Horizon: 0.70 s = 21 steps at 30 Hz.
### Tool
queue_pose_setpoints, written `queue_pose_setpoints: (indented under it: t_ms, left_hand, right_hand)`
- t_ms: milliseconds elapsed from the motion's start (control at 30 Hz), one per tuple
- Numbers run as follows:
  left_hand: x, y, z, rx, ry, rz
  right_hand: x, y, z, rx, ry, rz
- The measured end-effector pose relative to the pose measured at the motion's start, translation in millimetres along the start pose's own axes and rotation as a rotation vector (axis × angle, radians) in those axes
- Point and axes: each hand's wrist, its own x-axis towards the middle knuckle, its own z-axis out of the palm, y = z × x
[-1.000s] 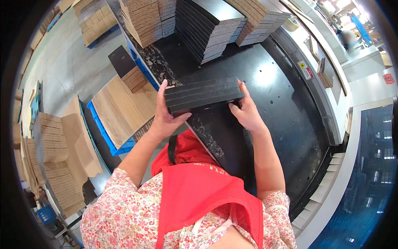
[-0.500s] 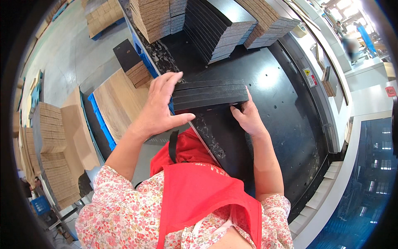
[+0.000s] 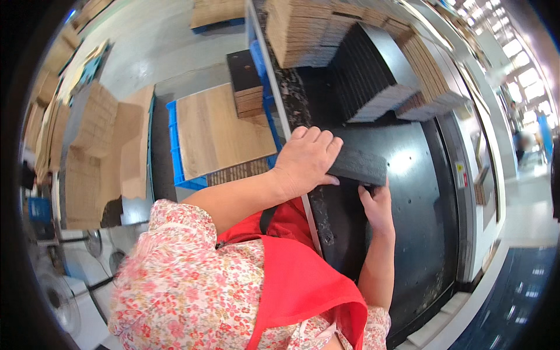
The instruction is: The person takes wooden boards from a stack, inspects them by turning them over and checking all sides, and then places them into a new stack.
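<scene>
A small stack of black boards (image 3: 360,165) is held in front of me, above the black tabletop (image 3: 408,251). My left hand (image 3: 308,158) closes over the left end of this stack, fingers on top and thumb along the near side. At the right end, my right hand (image 3: 376,205) grips the boards with its thumb on the near edge; its other fingers are mostly hidden behind them. Just beyond the held boards, a larger row of black boards (image 3: 376,79) stands on the table.
Brown-edged board stacks (image 3: 306,35) and another pile (image 3: 431,76) stand at the table's far side. To my left, a blue pallet (image 3: 177,146) carries wood-grain boards (image 3: 221,128) and a small dark-topped stack (image 3: 245,73). A white machine frame (image 3: 481,221) borders the right side.
My left hand has gone from spread fingers beside the boards' left end to closing over it. The view has swung, so the table and pallet appear shifted; the held boards now slope down rightward.
</scene>
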Motion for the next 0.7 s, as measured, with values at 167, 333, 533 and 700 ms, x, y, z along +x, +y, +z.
queue_pose_setpoints:
  t_ms: [167,333,533,700]
  left_hand:
    - [-27,-30,-27,-0.288,0.032,-0.284]
    - [-44,-91,-50,-0.890,0.251,-0.791]
    - [-21,-217,-28,-0.861,0.391,-1.242]
    - [16,-293,1,-1.016,0.378,-1.324]
  right_hand:
    - [-12,19,-5,0.102,0.007,-0.111]
    - [-17,13,0,0.168,0.118,-0.066]
    - [-12,16,4,0.111,0.161,-0.086]
    - [-13,27,6,0.046,0.177,-0.149]
